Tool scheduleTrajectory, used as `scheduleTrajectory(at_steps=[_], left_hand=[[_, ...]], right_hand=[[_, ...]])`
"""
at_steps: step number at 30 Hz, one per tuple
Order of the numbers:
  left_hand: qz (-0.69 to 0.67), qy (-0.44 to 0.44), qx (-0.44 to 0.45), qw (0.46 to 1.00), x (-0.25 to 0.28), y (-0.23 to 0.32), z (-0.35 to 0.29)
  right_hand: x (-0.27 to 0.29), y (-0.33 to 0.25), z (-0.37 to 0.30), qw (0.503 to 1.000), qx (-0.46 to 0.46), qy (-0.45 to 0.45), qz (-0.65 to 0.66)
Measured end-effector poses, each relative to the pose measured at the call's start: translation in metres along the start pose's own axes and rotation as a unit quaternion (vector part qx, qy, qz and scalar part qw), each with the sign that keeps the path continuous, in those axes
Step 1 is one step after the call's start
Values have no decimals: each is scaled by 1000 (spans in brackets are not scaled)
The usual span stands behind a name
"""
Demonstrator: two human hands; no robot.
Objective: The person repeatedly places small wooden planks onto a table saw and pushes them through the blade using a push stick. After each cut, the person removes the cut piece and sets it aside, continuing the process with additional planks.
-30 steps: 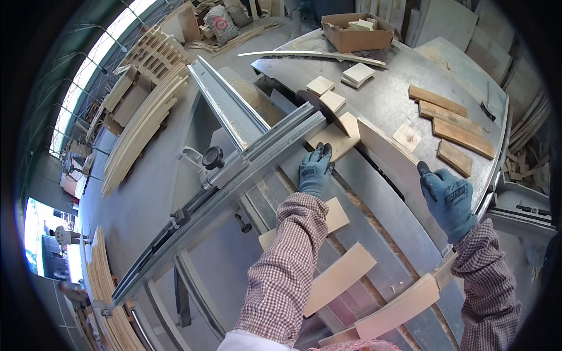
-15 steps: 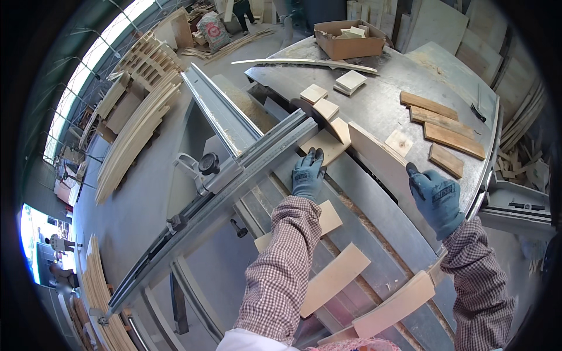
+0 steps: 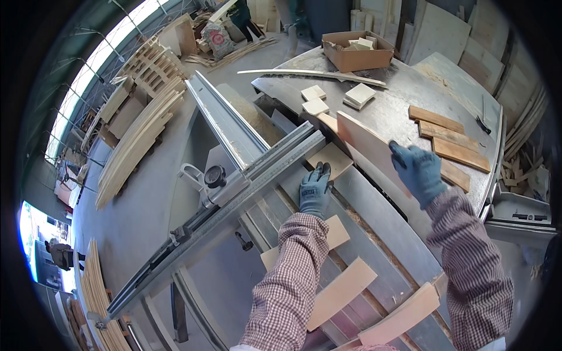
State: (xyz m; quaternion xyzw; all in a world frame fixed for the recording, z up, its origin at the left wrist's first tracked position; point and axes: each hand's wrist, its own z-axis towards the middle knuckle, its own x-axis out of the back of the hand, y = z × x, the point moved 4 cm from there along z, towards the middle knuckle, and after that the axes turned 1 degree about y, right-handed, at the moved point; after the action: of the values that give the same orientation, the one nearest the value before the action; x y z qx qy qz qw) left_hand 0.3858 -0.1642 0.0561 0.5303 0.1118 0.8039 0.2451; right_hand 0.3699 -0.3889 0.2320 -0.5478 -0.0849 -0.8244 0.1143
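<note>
Shifted left since the earlier frame: right hand (image 3: 417, 171) and board (image 3: 369, 143). Right hand, fingers bent at the board's upper edge, apparently steadying it upright; whether it grasps cannot be told. Left hand (image 3: 315, 190), unclenched, fingertips laid on block (image 3: 335, 159), likely pressing it down. Block, pale, flat on the near bed, at the far end of rail (image 3: 274, 169), which presumably squares it; board stands to its right. Near bed also bears two loose planks, near plank (image 3: 342, 288) and right plank (image 3: 401, 316), set back from the block. Far table: bare metal between stacked tiles (image 3: 359, 95) and brown strips (image 3: 449, 136), these by the right edge.
</note>
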Motion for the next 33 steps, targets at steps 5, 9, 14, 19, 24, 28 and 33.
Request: scheduleTrajectory(at_steps=[5,9,14,19,24,28,33], left_hand=[[-80,36,-2,996,9,10,-1],[-172,49,24,984,19,20,-2],[-172,43,11,984,23,15,-11],[-186,45,-15,981,24,26,-11],[-203,-3,-54,978,17,30,-10],[-172,-24,-91,981,13,32,-9],[-71,-12,-114,991,8,37,-6]], right_hand=[[-23,7,75,995,-75,-50,44],[-25,31,80,996,-79,-1,39],[-1,65,40,989,-83,27,123],[32,86,-13,972,-94,47,208],[39,94,-57,948,-183,3,261],[42,96,-82,932,-204,14,298],[39,103,-110,918,-197,27,343]])
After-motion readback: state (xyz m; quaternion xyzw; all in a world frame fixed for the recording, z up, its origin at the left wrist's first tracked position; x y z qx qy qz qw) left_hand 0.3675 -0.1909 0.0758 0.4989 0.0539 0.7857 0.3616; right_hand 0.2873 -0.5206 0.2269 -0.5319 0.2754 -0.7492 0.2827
